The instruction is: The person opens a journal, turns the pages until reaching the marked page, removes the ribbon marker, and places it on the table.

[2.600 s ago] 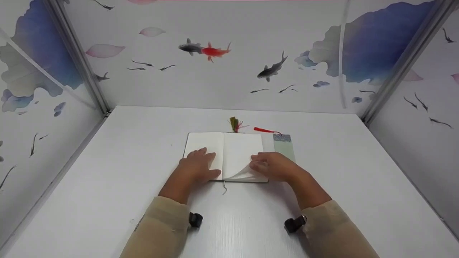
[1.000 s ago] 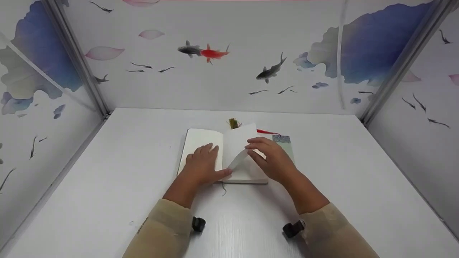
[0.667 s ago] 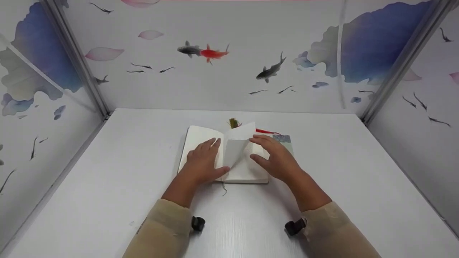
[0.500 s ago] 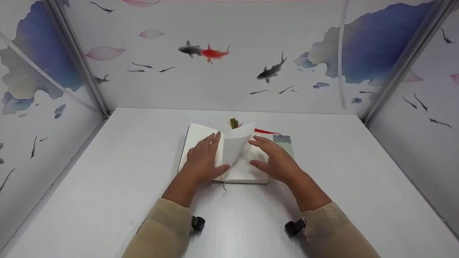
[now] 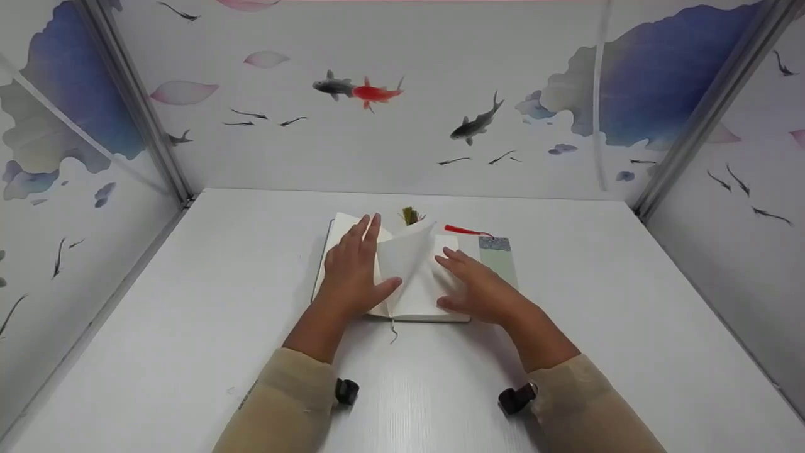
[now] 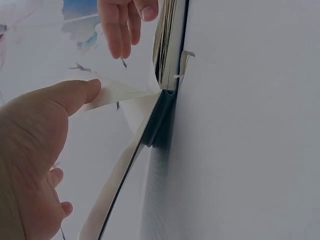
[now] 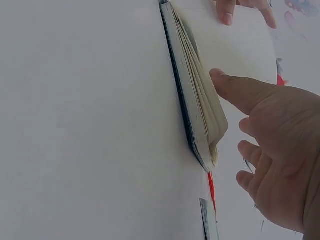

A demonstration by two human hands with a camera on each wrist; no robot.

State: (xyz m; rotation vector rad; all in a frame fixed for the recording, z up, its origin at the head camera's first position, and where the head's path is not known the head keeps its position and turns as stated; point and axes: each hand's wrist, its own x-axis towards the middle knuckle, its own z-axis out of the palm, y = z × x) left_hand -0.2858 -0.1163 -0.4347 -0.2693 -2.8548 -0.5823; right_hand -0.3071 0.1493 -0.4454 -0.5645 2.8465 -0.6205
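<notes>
Centrally, an open notebook (image 5: 418, 301) is laid on the white table (image 5: 597, 302), its dark cover seen beneath the pages in both wrist views. One loose leaf (image 5: 402, 255) is raised from the middle and curved over, its free upper corner lifted above the right-hand pages.

The left-hand pages are partly covered by the left hand (image 5: 352, 277), whose fingers are stretched straight toward the far edge, nothing being grasped. Its thumb is extended to the raised leaf; whether the paper is pressed by it cannot be told. Above the right-hand pages, the right hand (image 5: 481, 286) is held relaxed and free of any grip, its thumb and fingers parted.

A thin ribbon (image 5: 394, 331) is seen hanging from the near end of the spine. Beyond the far edge, an olive tassel (image 5: 410, 216) is partly hidden by the leaf. Just right of the notebook, a pale green card (image 5: 499, 261) is partly covered by the right hand, and a red tassel (image 5: 463, 229) is joined to its far end.
</notes>
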